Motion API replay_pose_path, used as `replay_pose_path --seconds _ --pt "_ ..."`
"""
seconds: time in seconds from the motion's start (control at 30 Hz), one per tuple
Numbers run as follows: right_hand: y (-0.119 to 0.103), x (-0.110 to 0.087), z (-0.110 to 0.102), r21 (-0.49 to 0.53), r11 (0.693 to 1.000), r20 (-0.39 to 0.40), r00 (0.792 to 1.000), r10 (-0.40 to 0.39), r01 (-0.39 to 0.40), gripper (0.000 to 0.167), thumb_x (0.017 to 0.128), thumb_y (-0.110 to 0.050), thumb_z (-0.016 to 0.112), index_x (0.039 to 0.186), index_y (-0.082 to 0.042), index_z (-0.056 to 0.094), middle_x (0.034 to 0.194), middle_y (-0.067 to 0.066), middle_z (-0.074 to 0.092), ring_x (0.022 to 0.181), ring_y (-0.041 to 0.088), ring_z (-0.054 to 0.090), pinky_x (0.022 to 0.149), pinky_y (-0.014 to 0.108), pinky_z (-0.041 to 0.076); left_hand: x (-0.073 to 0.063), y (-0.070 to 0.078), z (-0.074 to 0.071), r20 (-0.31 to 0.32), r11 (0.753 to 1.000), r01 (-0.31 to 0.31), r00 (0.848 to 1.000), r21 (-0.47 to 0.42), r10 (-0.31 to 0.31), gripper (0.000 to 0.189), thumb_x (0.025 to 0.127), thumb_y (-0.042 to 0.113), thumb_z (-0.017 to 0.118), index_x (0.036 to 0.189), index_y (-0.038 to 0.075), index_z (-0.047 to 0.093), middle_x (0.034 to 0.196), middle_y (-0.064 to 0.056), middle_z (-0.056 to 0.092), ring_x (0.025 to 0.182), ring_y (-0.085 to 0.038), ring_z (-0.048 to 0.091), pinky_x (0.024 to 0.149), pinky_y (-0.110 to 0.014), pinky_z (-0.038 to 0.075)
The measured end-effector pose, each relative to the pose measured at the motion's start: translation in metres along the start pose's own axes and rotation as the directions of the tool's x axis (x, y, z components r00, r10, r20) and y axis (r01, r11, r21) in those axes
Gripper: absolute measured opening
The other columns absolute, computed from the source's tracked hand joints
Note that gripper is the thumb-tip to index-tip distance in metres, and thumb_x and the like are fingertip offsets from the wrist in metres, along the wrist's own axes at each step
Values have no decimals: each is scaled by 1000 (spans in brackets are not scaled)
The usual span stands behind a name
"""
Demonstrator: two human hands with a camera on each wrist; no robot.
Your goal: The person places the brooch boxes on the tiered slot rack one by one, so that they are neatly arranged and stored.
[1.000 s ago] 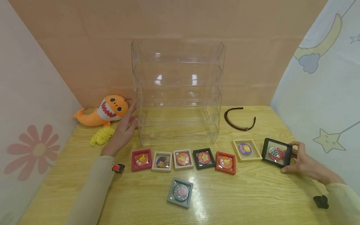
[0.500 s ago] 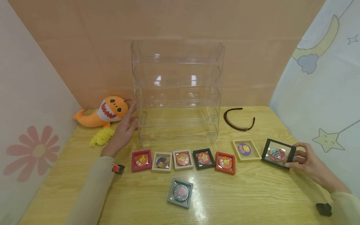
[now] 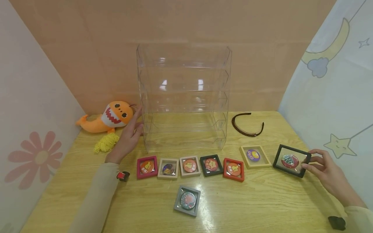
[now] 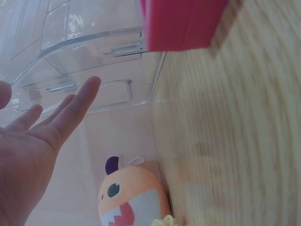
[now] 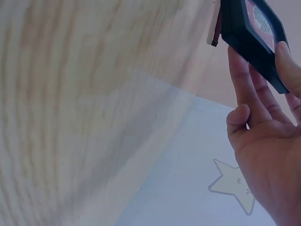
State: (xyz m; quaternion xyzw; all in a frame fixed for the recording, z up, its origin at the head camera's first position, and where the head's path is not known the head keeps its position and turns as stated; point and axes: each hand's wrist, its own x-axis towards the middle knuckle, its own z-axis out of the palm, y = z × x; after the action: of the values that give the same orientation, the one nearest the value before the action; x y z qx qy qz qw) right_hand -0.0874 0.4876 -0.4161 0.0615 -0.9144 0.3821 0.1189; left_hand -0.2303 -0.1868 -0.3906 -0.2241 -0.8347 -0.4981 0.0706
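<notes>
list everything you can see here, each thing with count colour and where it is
acrylic shelf rack: 1, clear, upright at the back middle of the table
framed badges in a row: 6, frames pink, beige, beige, black, red, yellow, in front of the rack
grey framed badge: 1, alone, nearer the table's front edge
black framed badge: 1, far right, tilted up off the table
shark plush: 1, orange and white, back left
yarn bundle: 1, yellow, in front of the plush
headband: 1, dark brown, right of the rack
table: 1, light wood
left hand: fingers straight, at the rack's left wall
right hand: grip on the black framed badge's right edge
</notes>
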Motion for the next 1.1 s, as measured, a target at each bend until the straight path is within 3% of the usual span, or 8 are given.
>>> replay_pose_path --seconds 0.13,0.23,0.47,0.57,0.87,1.1 --pt "-11 1 -2 -49 999 -39 999 13 -14 56 95 2 68 137 -23 41 97 -30 61 90 -22 55 64 5 46 1 -12 0 -10 1000 -13 1000 3 13 69 110 14 41 160 49 7 166 -3 20 138 -43 43 92 -55 54" --pt "-20 2 -4 -38 999 -49 999 9 -11 55 96 2 67 138 -21 41 98 -30 59 90 -21 56 64 5 47 2 -13 -2 -12 1000 -22 1000 -1 22 67 111 17 41 161 47 8 167 -3 20 138 -42 43 92 -54 54" --pt "-38 7 1 -6 1000 -66 998 -14 14 58 94 8 65 140 -17 41 99 -25 61 92 -19 58 67 5 49 -3 19 -7 -4 999 -35 999 12 35 65 109 6 40 165 21 9 165 -19 18 137 -50 40 96 -61 49" --pt "-44 10 4 27 999 -65 998 -23 25 59 93 12 65 139 -18 41 99 -23 63 92 -17 61 68 6 50 -5 28 -7 0 1000 -27 1000 16 27 64 110 7 40 165 18 9 165 -20 18 137 -50 40 96 -59 50" --pt "-68 12 16 51 996 -94 993 -73 78 59 89 17 66 139 -2 41 99 -20 66 92 -13 64 71 6 49 -5 28 -5 6 1000 -20 1000 -8 20 62 110 8 38 164 16 10 166 -16 16 138 -48 39 95 -55 52" --pt "-85 15 26 43 993 -92 990 -104 109 62 88 18 66 140 1 39 101 -14 69 94 -11 64 74 6 49 -4 29 -3 3 1000 -21 1000 -6 21 62 110 7 38 164 16 11 166 -16 18 138 -47 40 100 -58 48"
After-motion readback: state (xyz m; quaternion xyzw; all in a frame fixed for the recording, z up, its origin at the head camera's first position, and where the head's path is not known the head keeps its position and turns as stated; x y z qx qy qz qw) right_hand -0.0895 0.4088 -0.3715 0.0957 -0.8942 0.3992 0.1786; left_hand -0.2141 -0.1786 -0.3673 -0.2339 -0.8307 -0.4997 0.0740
